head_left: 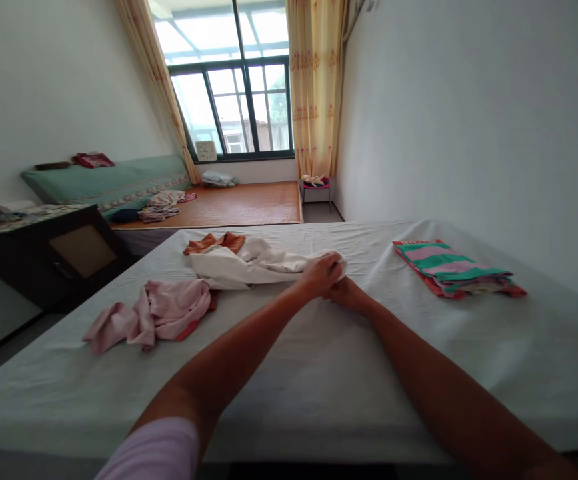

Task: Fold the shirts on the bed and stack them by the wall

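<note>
1. Evidently the left hand (325, 270) is gripping one end of a white garment (223, 267), right of centre in the frame, with its fingers curled into the cloth.
2. Just below it, the right hand (349, 293) meets the left one at that same end; its fingertips are mostly hidden, so I cannot tell whether they pinch the fabric.
3. From the hands, the white garment stretches left across the middle of the frame on a white sheet (269, 393); it is bunched, and its cut is hard to make out.
4. Behind its left end, an orange-brown cloth (223, 241) shows only in part.
5. Left of centre lies a crumpled pink garment (169, 310), with reddish fabric peeking out along its right edge.
6. At the right, a folded striped cloth (451, 263) in green and pink covers most of the layers beneath it.
7. A lilac sleeve (156, 450) is cut off at the bottom edge, and the right forearm (433, 380) runs out at the lower right.
</note>
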Demonstrator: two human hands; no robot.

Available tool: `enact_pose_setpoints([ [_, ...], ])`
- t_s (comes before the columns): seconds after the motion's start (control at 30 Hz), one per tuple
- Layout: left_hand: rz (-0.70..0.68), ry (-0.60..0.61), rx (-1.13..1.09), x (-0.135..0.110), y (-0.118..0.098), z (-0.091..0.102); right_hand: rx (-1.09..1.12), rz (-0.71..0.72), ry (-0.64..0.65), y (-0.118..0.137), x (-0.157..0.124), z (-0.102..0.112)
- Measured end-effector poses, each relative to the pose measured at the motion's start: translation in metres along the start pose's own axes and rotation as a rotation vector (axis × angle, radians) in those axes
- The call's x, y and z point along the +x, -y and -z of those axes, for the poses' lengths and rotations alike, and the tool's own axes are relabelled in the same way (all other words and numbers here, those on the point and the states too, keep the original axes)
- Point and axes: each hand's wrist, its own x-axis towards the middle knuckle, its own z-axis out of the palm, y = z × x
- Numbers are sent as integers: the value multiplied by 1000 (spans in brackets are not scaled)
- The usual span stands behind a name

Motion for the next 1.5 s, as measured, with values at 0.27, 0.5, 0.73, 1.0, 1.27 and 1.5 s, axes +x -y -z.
enact_pose_setpoints([
  [0.27, -23, -10, 9, -26, 28, -3, 656, -163, -832, -10, 21, 70],
  [0.5, 272, 162, 351, -64, 87, 37, 686, -160, -807, -13, 17, 81],
  [0.73, 442, -18, 349, -57, 92, 76, 547, -124, -775, -11, 15, 72],
  [1.0, 86, 171, -511, -55, 32, 49, 284, -143, -355, 6, 4, 65],
  [1.27, 80, 647, -842, -60, 16, 60, -142, 4, 60, -3, -5, 41],
  [1.5, 614, -334, -567, -69, 133, 72, -650, 173, -370, -11, -1, 97],
])
